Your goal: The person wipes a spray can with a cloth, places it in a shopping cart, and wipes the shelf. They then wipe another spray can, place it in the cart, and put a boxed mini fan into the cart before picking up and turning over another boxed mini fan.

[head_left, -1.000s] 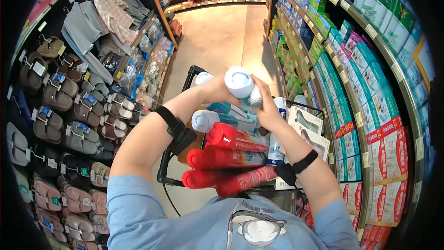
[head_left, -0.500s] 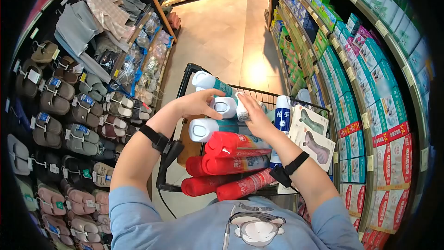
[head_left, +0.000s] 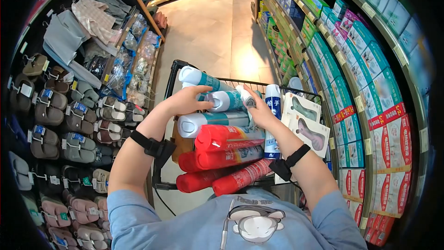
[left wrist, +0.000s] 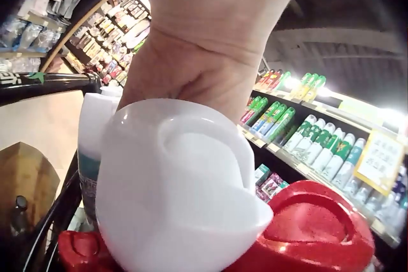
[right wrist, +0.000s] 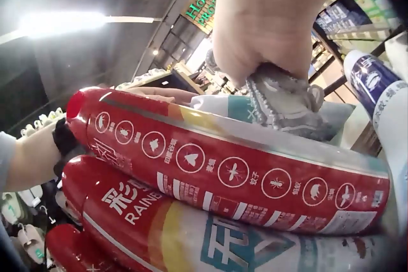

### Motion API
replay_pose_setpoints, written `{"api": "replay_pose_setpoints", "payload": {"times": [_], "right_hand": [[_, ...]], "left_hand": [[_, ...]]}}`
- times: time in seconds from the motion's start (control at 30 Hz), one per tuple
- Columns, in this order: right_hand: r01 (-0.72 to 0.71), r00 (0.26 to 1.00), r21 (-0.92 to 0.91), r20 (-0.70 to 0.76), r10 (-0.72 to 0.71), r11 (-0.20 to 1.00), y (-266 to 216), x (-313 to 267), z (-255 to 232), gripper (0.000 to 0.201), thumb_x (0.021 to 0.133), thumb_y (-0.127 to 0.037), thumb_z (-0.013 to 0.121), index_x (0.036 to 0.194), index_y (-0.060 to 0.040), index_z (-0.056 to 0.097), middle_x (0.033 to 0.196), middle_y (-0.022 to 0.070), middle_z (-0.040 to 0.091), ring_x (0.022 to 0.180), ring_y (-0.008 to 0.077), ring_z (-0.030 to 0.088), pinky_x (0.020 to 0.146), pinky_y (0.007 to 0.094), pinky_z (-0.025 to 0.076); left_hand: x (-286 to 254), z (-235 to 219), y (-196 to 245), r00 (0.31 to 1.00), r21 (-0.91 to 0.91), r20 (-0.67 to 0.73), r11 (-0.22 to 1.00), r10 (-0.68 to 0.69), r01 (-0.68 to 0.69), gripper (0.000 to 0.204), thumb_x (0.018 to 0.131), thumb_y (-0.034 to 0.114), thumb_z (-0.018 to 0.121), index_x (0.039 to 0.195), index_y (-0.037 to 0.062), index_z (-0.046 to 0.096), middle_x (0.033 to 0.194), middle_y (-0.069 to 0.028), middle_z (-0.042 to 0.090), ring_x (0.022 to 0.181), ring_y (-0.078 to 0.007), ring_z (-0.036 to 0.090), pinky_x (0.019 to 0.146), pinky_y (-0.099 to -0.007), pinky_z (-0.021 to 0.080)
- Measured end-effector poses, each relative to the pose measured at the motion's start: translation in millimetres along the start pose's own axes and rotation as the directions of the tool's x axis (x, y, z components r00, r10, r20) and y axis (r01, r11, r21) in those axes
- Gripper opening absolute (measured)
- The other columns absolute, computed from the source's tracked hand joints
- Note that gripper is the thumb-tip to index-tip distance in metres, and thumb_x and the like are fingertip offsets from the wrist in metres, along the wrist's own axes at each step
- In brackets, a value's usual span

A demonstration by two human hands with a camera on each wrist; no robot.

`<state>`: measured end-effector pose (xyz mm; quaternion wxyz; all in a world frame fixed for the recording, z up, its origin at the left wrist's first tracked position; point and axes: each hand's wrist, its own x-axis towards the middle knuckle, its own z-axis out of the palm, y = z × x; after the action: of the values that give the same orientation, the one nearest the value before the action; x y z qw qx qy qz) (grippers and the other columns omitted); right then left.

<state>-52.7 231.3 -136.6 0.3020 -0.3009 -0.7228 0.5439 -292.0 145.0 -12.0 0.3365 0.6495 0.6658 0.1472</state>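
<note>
Here we are over a black shopping cart (head_left: 173,82), and both hands are in among the spray cans. The left hand (head_left: 185,101) is curved round the capped end of the middle can (head_left: 231,100), a white-capped one lying on its side; the thumb rests against the cap and the fingers bend over the top, so the grip is part closed. How firmly it holds, I cannot tell. The wrist view has the big white cap right up close, with the fingertips hidden behind it.

Over to the right hand (head_left: 263,114), closed round a bunched gray cloth (head_left: 249,96) just beside that same can; some of its fingers are out of sight. The right wrist view shows the cloth crumpled under the palm, just past a red can.

Around them, the far can (head_left: 206,80), teal and white, lies beyond the middle one, and the near can (head_left: 203,124), white-capped too, lies on the wearer's side. Then come the red cans (head_left: 224,138), piled on their sides with the caps pointing left. A blue-and-white can (head_left: 273,104) stands out to the right, next to two window boxes (head_left: 313,134). Slippers (head_left: 44,141) hang along the left, and stacked cartons (head_left: 367,88) fill the right-hand shelves.
</note>
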Motion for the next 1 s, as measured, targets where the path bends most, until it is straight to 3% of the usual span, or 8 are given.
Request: {"api": "replay_pose_setpoints", "payload": {"times": [0.17,0.37,0.53,0.6,0.67,0.73,0.9,1.0], "right_hand": [[-0.06,0.989,0.126,-0.129,0.076,0.99,-39.7,-18.5,-23.0,0.047,0.093,-0.015,0.054,0.138,-0.0098,0.04,0.133,0.0126,0.048,0.122,0.0187,0.045,0.102,0.0292,0.033],[-0.083,0.92,0.367,-0.33,0.213,0.926,-62.7,-69.6,-74.7,0.033,0.092,-0.023,0.057,0.118,-0.0036,0.054,0.106,0.0066,0.061,0.094,0.0126,0.056,0.083,0.0273,0.045],[-0.029,0.888,0.382,-0.415,0.2,0.924,-71.4,-124.9,-92.4,0.03,0.091,-0.023,0.059,0.114,-0.0043,0.054,0.1,0.0064,0.062,0.093,0.0122,0.057,0.081,0.0272,0.046],[-0.219,0.915,0.236,-0.286,0.283,0.947,-71.4,-146.5,-90.6,0.027,0.089,-0.02,0.061,0.111,-0.0049,0.054,0.097,0.0068,0.061,0.091,0.0131,0.056,0.082,0.028,0.045],[-0.04,0.988,-0.087,-0.153,0.026,0.995,-59.6,-162.2,-74.2,0.033,0.072,0.0,0.067,0.102,-0.0029,0.057,0.102,0.0098,0.059,0.096,0.0188,0.056,0.085,0.0318,0.044],[0.235,0.947,-0.491,-0.077,-0.311,0.839,-33.2,-175.1,-41.1,0.043,0.056,0.01,0.06,0.095,-0.0055,0.062,0.106,0.0118,0.06,0.103,0.0301,0.056,0.09,0.0369,0.044],[0.186,0.969,-0.739,0.246,0.002,0.647,-15.4,-206.1,-3.3,0.036,0.062,-0.009,0.072,0.097,-0.0095,0.064,0.12,0.0103,0.053,0.114,0.032,0.045,0.098,0.0456,0.034],[0.423,0.897,-0.664,0.214,-0.386,0.616,-21.9,-231.7,-24.7,0.031,0.075,-0.033,0.072,0.092,-0.008,0.065,0.114,0.009,0.054,0.111,0.0316,0.045,0.094,0.0476,0.034]], "left_hand": [[-12.0,-13.8,9.0,0.994,-0.002,-0.108,1.0,0.012,-0.012,0.058,0.081,0.037,0.068,0.128,0.0059,0.052,0.106,-0.0189,0.064,0.089,-0.0219,0.064,0.078,-0.0322,0.049],[-58.2,-33.4,46.7,0.966,-0.326,-0.254,0.937,0.041,-0.125,0.049,0.087,0.014,0.062,0.129,-0.0038,0.045,0.115,-0.0152,0.06,0.095,-0.0177,0.062,0.084,-0.0275,0.047],[-118.4,-31.3,86.9,0.899,-0.25,-0.431,0.948,0.075,-0.199,0.044,0.087,0.009,0.061,0.129,0.0007,0.048,0.125,-0.0093,0.054,0.104,-0.0134,0.056,0.087,-0.0259,0.045],[-143.0,-19.1,102.3,0.881,-0.255,-0.466,0.94,0.087,-0.228,0.043,0.087,0.008,0.06,0.129,0.0005,0.048,0.126,-0.0097,0.053,0.106,-0.0139,0.055,0.088,-0.0257,0.044],[-163.9,6.1,120.1,0.869,-0.278,-0.475,0.913,0.14,-0.299,0.046,0.083,0.006,0.063,0.126,-0.0015,0.049,0.124,-0.0099,0.055,0.106,-0.0163,0.056,0.087,-0.0285,0.046],[-178.7,35.2,133.9,0.875,-0.282,-0.443,0.896,0.195,-0.343,0.048,0.081,0.005,0.065,0.126,-0.0012,0.05,0.123,-0.0096,0.055,0.107,-0.0168,0.056,0.09,-0.0294,0.045],[-183.4,106.3,152.1,0.879,-0.174,-0.376,0.909,0.294,-0.379,0.051,0.073,0.004,0.072,0.121,0.001,0.055,0.112,-0.0109,0.061,0.101,-0.0189,0.06,0.087,-0.0308,0.047],[-193.5,150.6,147.7,0.916,-0.293,-0.365,0.913,0.166,-0.283,0.048,0.074,0.004,0.072,0.12,0.0002,0.056,0.108,-0.0129,0.062,0.099,-0.0218,0.061,0.086,-0.0314,0.048]]}}
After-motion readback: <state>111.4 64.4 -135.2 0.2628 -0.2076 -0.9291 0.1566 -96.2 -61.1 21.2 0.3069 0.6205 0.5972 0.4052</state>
